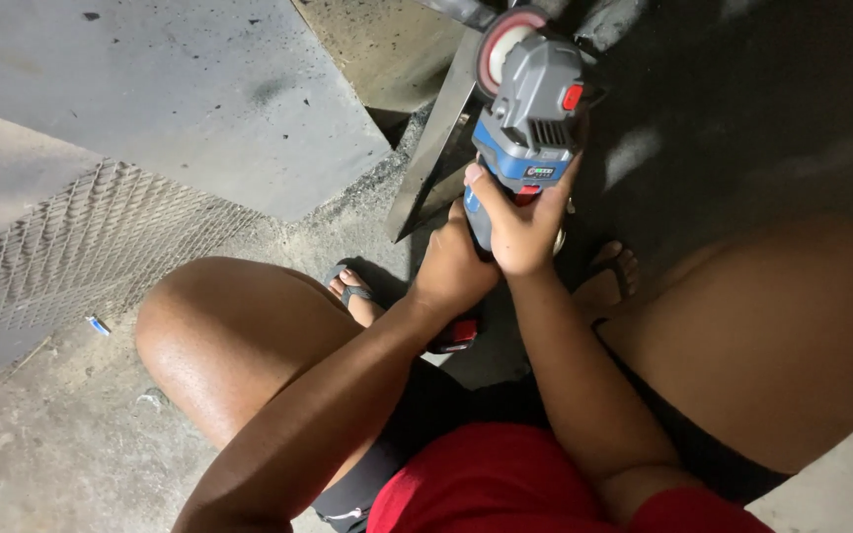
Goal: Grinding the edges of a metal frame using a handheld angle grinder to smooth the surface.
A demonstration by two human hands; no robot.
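Grinder (pixel 528 118) position: far centre of my view, held above the floor (pixel 71 444), disc end pointing away from me. Items below run from largest to smallest.

1. Floor: bare concrete, dusty, spanning the near and left areas.
2. Sheet (pixel 180 89): flat grey metal, far left, speckled with dark marks.
3. Mesh (pixel 81 242): expanded metal panel, left, lying just near of the sheet.
4. Bar (pixel 436 163): angled metal section, leaning from the far centre toward the near left. It sits just left of the grinder. I cannot tell whether the disc touches it.
5. Grinder: grey head, blue body, red switch on the right side. The disc (pixel 502 41) at the far end is pale with a red rim.
6. Right hand (pixel 525 222): fingers wrapped closed around the blue body, thumb on the left face.
7. Left hand (pixel 453 268): closed around the near end of the grinder's handle, just below and left of the right hand, touching it. A red-and-black base shows beneath this hand.
8. Sandals: one foot in a sandal (pixel 352 294) sits left of the hands; the other (pixel 616 271) sits right of them, both on the floor.
9. Scrap (pixel 98 325): small blue-and-white piece on the floor, near left, beside the mesh.
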